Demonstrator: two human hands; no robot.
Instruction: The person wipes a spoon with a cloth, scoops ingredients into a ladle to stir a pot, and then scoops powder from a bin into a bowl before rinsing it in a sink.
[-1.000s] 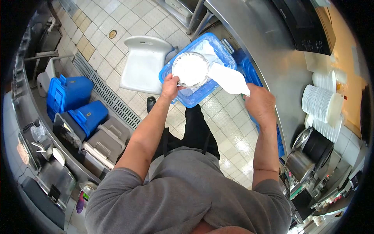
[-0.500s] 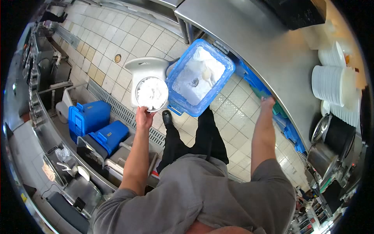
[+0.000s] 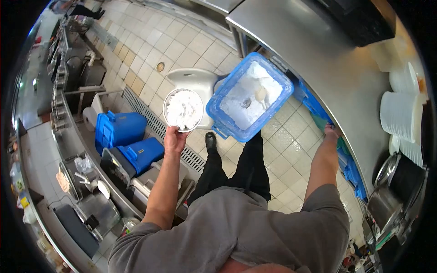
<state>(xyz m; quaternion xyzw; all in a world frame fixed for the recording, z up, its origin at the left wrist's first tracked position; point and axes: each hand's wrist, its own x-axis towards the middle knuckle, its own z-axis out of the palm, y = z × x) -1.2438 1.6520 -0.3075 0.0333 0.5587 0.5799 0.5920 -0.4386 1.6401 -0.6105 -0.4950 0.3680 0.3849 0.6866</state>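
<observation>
My left hand grips the near rim of a round metal bowl filled with white, lumpy powder. The bowl is held over the left side of a pale plastic chair. To the right of the chair, a blue tub holds more white powder, with a pale scoop lying in it. My right hand reaches to the edge of the steel counter, beside a green item below it. Its fingers are mostly hidden, so I cannot make out a grip.
A steel counter runs along the right, with stacked white plates on it. Blue lidded bins stand at left beside a steel worktop. A floor drain grate crosses the tiled floor. Another person's legs show far off.
The bowl in my left hand has moved left, away from the blue tub. My view has shifted a little. My right hand stays by the counter edge.
</observation>
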